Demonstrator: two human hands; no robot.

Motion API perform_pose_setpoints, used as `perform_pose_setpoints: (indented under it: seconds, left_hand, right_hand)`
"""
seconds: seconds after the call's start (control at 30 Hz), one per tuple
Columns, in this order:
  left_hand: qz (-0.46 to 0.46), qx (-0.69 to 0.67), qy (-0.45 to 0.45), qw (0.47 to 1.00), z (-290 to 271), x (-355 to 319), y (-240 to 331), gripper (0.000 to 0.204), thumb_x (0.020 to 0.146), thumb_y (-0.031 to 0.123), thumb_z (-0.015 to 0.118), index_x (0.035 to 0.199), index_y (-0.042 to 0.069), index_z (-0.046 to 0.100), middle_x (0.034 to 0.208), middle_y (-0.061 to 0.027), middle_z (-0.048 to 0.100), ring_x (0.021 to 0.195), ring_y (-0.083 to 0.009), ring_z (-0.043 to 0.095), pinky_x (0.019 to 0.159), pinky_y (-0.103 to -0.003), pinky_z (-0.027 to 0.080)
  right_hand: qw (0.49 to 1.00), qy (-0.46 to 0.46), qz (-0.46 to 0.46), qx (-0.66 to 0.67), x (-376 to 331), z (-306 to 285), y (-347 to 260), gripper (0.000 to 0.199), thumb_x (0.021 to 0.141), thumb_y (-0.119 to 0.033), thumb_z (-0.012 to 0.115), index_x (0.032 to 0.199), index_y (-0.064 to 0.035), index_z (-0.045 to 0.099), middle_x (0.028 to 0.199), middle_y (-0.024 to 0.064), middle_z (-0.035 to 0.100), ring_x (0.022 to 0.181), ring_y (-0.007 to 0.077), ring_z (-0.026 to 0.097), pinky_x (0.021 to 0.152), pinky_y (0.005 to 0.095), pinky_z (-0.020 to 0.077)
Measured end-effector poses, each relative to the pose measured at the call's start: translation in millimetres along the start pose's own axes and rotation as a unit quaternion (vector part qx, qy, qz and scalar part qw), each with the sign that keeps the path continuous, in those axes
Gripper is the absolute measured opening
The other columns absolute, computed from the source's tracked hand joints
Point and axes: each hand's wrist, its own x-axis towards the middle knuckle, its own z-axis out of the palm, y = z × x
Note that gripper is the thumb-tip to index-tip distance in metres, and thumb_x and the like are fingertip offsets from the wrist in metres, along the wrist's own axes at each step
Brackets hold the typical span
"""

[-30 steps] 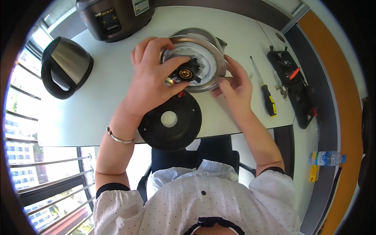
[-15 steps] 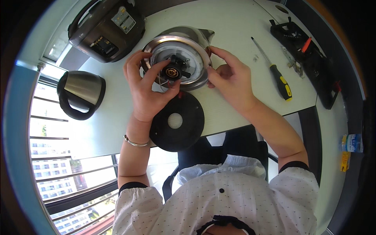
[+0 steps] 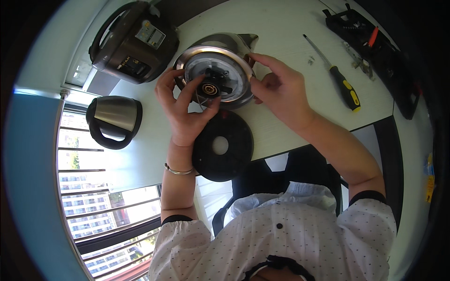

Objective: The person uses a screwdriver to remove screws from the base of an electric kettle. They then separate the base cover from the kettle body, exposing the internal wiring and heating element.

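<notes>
At the near edge of the desk lies a black disc with a round hole, overhanging the edge. Farther in on the left is a steel-and-black kettle. Mid-desk, the left hand has a half-curled grip, thumb and forefinger around a black connector on the underside of an upturned metal kettle; the right hand pinches that kettle's right rim, its grip nearly closed. To the right rests a screwdriver; beyond it, a black tool case. A dark cooker stands far left.
</notes>
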Motion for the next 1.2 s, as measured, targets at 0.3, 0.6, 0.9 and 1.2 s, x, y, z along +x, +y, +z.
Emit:
perform_pose_setpoints:
  seconds: [0.3,0.6,0.9,1.2]
  left_hand:
    - [0.01,0.005,-0.006,1.0,0,1,0,0.047,0.056,0.019,0.081,0.1,0.011,0.067,0.113,-0.0135,0.047,0.108,-0.032,0.045,0.086,-0.04,0.041]
    - [-0.005,-0.004,-0.018,1.0,-3,0,2,0.044,0.056,0.015,0.081,0.097,0.01,0.068,0.117,-0.0123,0.044,0.109,-0.0299,0.045,0.081,-0.038,0.045]
    - [0.017,-0.018,0.008,1.0,1,2,1,0.044,0.052,0.017,0.08,0.094,0.011,0.068,0.116,-0.0132,0.048,0.111,-0.034,0.044,0.088,-0.042,0.043]
    - [0.007,-0.053,-0.011,0.998,-5,0,-3,0.045,0.056,0.008,0.077,0.099,0.009,0.066,0.121,-0.0136,0.045,0.118,-0.0348,0.042,0.092,-0.043,0.043]
  right_hand:
    - [1.0,-0.009,0.015,0.024,1,-2,-1,0.041,0.077,0.002,0.067,0.116,0.0015,0.057,0.066,0.008,0.06,0.049,0.0098,0.058,0.044,0.0223,0.0446]
    - [0.997,-0.016,0.078,0.023,1,-3,-4,0.042,0.076,0.001,0.066,0.117,0.0009,0.057,0.063,0.0074,0.059,0.05,0.0108,0.059,0.046,0.0235,0.0459]
    - [0.97,0.0,-0.115,-0.212,11,-14,-2,0.054,0.074,-0.022,0.071,0.121,-0.0019,0.054,0.114,0.0183,0.057,0.097,0.0267,0.059,0.08,0.0355,0.0498]
    - [0.98,-0.121,0.04,-0.15,43,-14,11,0.099,0.065,-0.052,0.076,0.141,-0.0055,0.031,0.145,0.0278,0.024,0.134,0.0416,0.025,0.11,0.0468,0.0231]
